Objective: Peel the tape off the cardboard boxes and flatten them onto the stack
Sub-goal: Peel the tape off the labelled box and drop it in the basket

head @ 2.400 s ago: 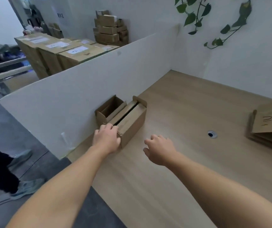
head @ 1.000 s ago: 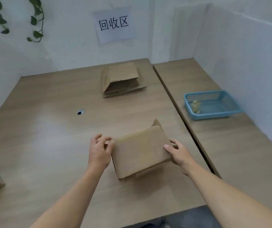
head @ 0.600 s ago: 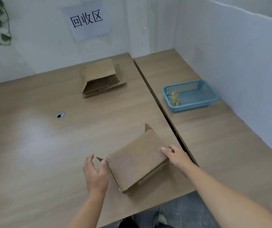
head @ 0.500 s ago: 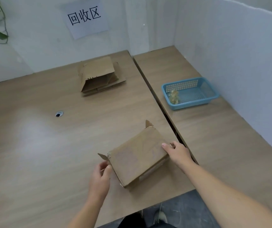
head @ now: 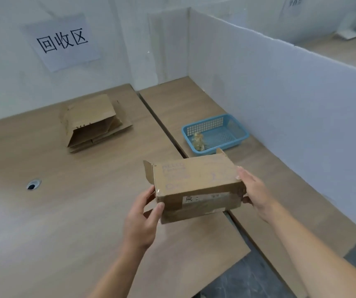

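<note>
Waiting at eleven o'clock from the person, a stack of flattened boxes lies on the wooden table below a paper sign on the wall. Straight ahead at twelve o'clock, the left hand grips the left end of a small cardboard box, its thumb pressed on the near lower corner and its fingers hidden behind the end. The box appears raised just off the table near the front edge, its long side facing the person. A strip of tape runs across the near face and wraps the left corner. Two short flaps stand loose on the far side. The right hand clasps the right end, fingers laid along the top edge and thumb at the front corner. At one o'clock, well beyond the box, a blue basket holds a crumpled wad of what looks like peeled tape.

The box looks light and probably empty, stiff at its corners but likely to buckle if squeezed mid-panel, so the ends are the sound place to hold it. The tape looks slick and thin; a fingernail at the wrapped left corner seems the best start, though no lifted edge can be seen.
</note>
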